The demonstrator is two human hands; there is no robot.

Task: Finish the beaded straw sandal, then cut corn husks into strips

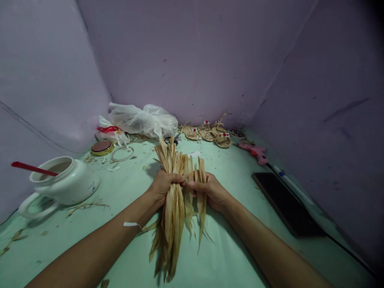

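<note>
A bundle of dried straw-coloured leaf strips [172, 216] is held upright over the pale green surface [228, 256]. My left hand [163, 186] is wrapped round the thicker left part of the bundle. My right hand [210, 190] pinches a smaller group of strips [199, 168] on the right side, its fingers closed on them. The two hands touch at the middle of the bundle. The strips fan out above the hands and hang ragged below them.
A white pot [64, 184] with a red-handled tool [31, 169] stands at the left. Behind lie a crumpled plastic bag [144, 120], a round tin [102, 147], a ring [122, 153], several small woven pieces [210, 134], a pink glue gun [255, 152] and a dark phone [283, 202].
</note>
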